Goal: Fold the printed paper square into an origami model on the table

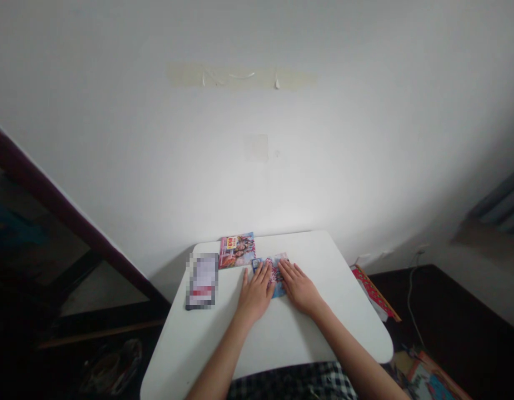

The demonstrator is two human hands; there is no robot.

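My left hand (255, 291) and my right hand (297, 284) lie flat, fingers stretched out, side by side on a small blue and red patterned sheet (274, 265) that rests on the white table (323, 311). Both palms press down on it and cover most of it. Just beyond the hands, at the table's far edge, lies a pink printed card or booklet (237, 250). To the left of my left hand lies a dark rectangular object (202, 280) whose face is blurred out.
A white wall rises right behind the table. On the dark floor to the right are a red patterned package (375, 293), a white cable (410, 300) and colourful printed paper (432, 380). A dark shelf or frame stands at the left.
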